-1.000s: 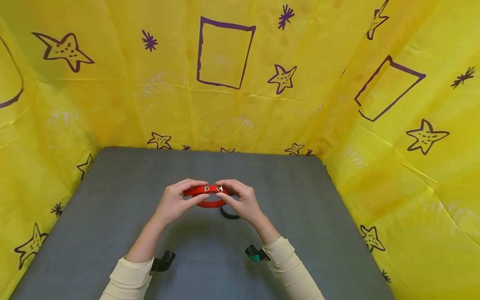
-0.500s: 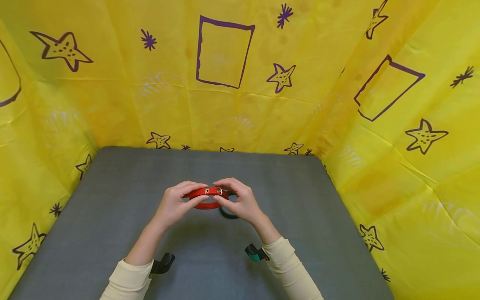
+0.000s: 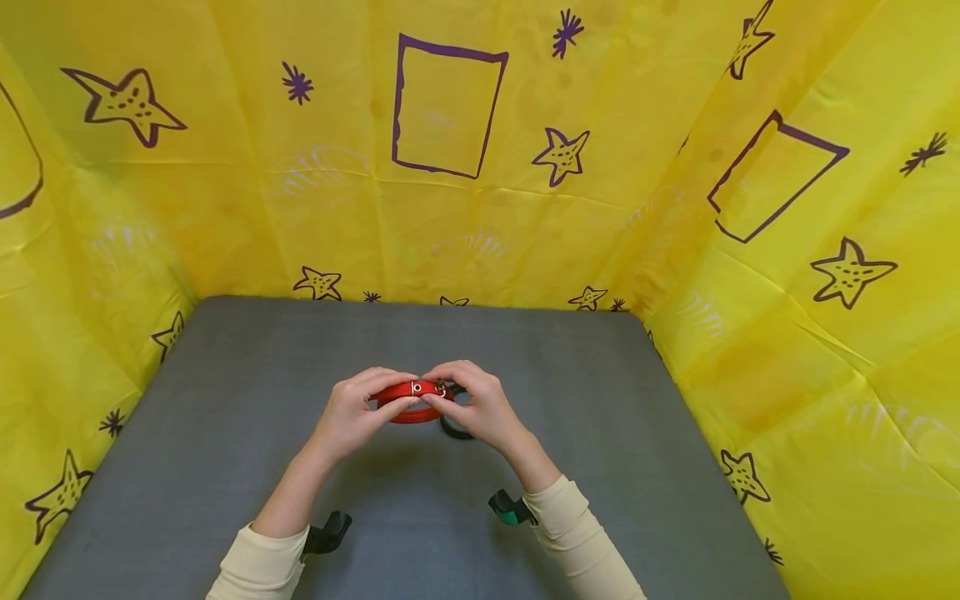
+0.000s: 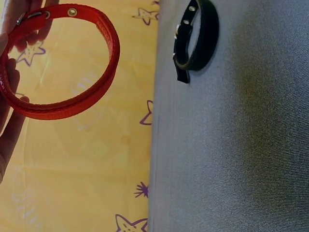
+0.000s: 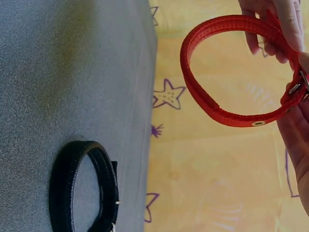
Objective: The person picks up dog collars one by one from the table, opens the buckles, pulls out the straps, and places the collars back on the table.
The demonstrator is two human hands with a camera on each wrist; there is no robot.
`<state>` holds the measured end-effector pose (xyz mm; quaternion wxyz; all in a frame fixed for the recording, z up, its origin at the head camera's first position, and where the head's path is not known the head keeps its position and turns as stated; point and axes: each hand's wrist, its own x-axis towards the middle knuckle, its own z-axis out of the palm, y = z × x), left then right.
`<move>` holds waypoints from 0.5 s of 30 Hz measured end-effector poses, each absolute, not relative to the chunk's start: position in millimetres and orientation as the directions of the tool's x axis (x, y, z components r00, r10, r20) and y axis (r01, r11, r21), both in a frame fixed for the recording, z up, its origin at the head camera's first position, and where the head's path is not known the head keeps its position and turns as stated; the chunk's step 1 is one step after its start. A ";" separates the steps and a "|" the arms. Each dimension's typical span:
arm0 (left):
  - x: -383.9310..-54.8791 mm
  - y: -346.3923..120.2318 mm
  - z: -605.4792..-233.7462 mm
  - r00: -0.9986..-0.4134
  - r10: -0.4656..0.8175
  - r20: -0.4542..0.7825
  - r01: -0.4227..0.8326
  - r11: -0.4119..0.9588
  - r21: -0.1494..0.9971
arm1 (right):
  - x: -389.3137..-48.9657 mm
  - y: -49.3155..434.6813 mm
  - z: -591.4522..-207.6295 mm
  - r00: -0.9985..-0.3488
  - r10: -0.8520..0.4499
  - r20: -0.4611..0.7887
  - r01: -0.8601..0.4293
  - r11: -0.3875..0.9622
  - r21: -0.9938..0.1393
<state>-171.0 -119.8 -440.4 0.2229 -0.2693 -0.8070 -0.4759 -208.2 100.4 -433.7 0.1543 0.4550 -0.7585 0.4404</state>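
Note:
A red collar (image 3: 429, 387) with a metal buckle and eyelets is held up above the grey table, bent into a closed loop. My left hand (image 3: 356, 408) pinches its left side between thumb and fingers. My right hand (image 3: 480, 406) pinches the strap by the buckle, at the right. In the left wrist view the loop of the red collar (image 4: 108, 72) hangs toward the camera; the right wrist view shows its buckle (image 5: 300, 87) among the fingers. A black collar (image 4: 207, 38), also looped, stands on edge on the table behind my right hand, partly hidden in the head view.
The grey table (image 3: 570, 375) is enclosed at the back and sides by yellow cloth (image 3: 337, 217) with purple stars and squares drawn on it. Black wrist camera mounts (image 3: 327, 533) jut inward from both forearms.
The hands have come slightly closer together and lower, with the red collar between them. The strap's end now lies at the buckle under the right fingers. The black collar has stayed put.

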 end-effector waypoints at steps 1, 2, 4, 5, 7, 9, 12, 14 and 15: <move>-170.8 -119.9 -440.5 -0.756 0.223 0.616 0.647 0.399 0.650 | -208.1 100.2 -433.7 -0.538 -0.556 0.633 -0.827 0.204 -0.524; -170.7 -119.9 -440.6 -0.755 0.223 0.617 0.649 0.398 0.649 | -207.9 100.1 -433.7 -0.537 -0.559 0.632 -0.828 0.208 -0.521; -170.7 -120.0 -441.0 -0.749 0.226 0.623 0.655 0.396 0.643 | -207.5 99.9 -434.0 -0.537 -0.561 0.630 -0.829 0.212 -0.518; -170.6 -120.1 -441.0 -0.747 0.227 0.625 0.657 0.397 0.641 | -207.4 99.8 -434.3 -0.536 -0.562 0.630 -0.830 0.212 -0.517; -170.6 -120.3 -441.3 -0.737 0.229 0.635 0.667 0.397 0.631 | -207.0 99.6 -434.9 -0.534 -0.561 0.632 -0.830 0.207 -0.518; -170.5 -120.2 -441.7 -0.729 0.231 0.644 0.675 0.393 0.624 | -206.9 99.3 -435.5 -0.530 -0.559 0.638 -0.832 0.198 -0.518; -170.4 -120.5 -442.6 -0.729 0.227 0.646 0.677 0.380 0.630 | -207.2 98.6 -436.8 -0.523 -0.553 0.649 -0.835 0.179 -0.520; -170.2 -120.6 -443.3 -0.733 0.223 0.643 0.674 0.370 0.640 | -207.3 98.2 -437.7 -0.523 -0.548 0.652 -0.833 0.168 -0.527; -170.1 -120.6 -443.5 -0.734 0.221 0.642 0.673 0.365 0.643 | -207.2 98.0 -438.2 -0.525 -0.545 0.654 -0.831 0.162 -0.532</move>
